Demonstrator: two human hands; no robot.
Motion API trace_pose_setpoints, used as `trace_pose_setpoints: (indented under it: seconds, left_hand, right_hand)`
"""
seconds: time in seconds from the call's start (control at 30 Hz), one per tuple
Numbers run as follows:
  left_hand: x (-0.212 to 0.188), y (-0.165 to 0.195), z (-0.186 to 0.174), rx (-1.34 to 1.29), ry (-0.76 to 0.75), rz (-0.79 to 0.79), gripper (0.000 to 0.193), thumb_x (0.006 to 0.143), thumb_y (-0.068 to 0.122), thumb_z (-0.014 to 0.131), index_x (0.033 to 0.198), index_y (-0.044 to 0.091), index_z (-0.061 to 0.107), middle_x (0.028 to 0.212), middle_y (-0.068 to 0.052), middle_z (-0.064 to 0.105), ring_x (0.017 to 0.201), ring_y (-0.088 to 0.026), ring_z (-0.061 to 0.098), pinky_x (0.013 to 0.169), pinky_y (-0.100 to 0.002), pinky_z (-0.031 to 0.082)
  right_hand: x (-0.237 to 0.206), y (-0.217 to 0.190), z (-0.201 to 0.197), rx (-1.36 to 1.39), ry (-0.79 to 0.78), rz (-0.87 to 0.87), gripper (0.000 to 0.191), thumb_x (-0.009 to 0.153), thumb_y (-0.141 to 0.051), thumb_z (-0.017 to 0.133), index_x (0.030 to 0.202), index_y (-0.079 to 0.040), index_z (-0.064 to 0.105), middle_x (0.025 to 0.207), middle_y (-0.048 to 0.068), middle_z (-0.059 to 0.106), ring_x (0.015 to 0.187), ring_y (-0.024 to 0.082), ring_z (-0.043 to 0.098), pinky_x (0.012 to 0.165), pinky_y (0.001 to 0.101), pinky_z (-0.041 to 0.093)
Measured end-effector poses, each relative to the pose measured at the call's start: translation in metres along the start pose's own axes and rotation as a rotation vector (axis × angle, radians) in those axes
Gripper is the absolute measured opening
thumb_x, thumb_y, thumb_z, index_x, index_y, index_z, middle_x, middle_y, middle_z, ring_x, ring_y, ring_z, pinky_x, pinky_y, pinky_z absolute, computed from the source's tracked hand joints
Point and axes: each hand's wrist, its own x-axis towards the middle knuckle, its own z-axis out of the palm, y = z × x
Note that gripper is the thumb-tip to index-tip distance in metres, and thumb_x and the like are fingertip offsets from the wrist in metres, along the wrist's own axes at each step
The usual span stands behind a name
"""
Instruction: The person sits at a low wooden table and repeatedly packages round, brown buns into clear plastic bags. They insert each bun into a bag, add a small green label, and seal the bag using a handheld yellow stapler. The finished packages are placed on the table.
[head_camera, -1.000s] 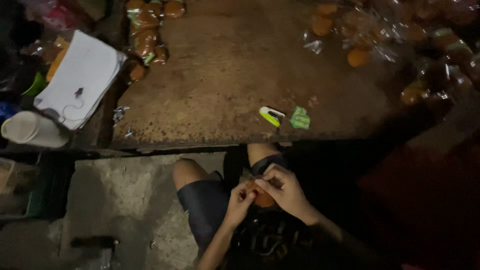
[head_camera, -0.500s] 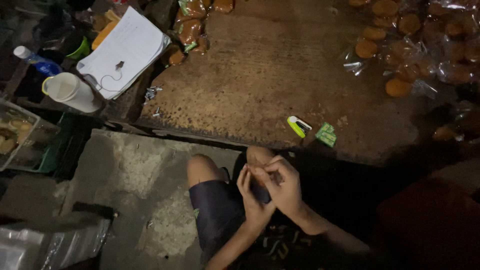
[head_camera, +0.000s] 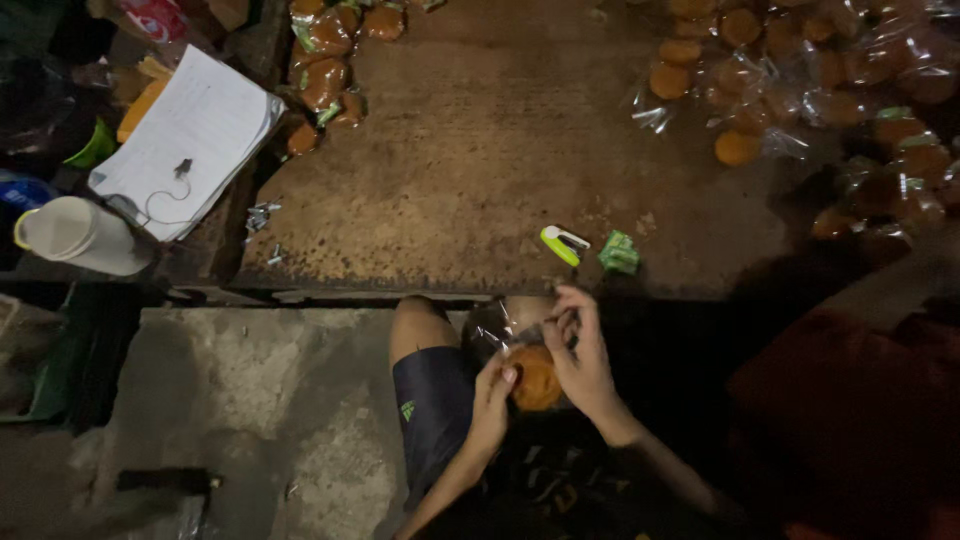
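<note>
Seemingly mid-way through closing a filled packet, judging by the head view. Low in the centre of the frame: left hand cupped under a clear bag, grip closed around its lower side, thumb lying against the round orange cake inside. Right hand just beside it, grip pinched shut on the bag's loose film near the top, fingers curled; whether anything else sits between those fingertips, cannot tell in the dim light. Bag held over the lap, below the near edge of the brown counter, next to a bare knee. On the counter just above the hands: a green-and-white stapler and a small green packet, close together. Upper right of the frame: a heap of bagged orange cakes; upper middle: a few more wrapped pieces. Far left: a white paper pad and a white cup. By judgement, sealing would call for keeping the film gathered flat in one hand and freeing the other to take the stapler.
</note>
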Motion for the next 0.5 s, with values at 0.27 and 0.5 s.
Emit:
trace_pose_setpoints:
  seconds: [0.27, 0.5]
  left_hand:
    - [0.013, 0.035, 0.023, 0.286, -0.063, -0.035, 0.048, 0.118, 0.029, 0.040, 0.122, -0.007, 0.071, 0.118, -0.019, 0.066, 0.112, -0.025, 0.059, 0.100, -0.035, 0.048]
    - [0.011, 0.089, 0.050, 0.312, -0.107, 0.222, 0.039, 0.108, 0.019, 0.047, 0.118, -0.010, 0.071, 0.121, -0.019, 0.072, 0.113, -0.030, 0.069, 0.102, -0.037, 0.051]
  right_hand:
    - [-0.013, 0.031, -0.014, 0.160, 0.141, 0.155, 0.027, 0.108, -0.023, 0.056, 0.089, -0.004, 0.059, 0.082, -0.005, 0.056, 0.079, 0.004, 0.049, 0.073, 0.0226, 0.044]
    - [-0.017, 0.041, -0.027, 0.188, 0.091, 0.187, 0.033, 0.112, -0.023, 0.052, 0.084, -0.006, 0.053, 0.077, -0.006, 0.046, 0.071, 0.005, 0.041, 0.065, 0.0234, 0.039]
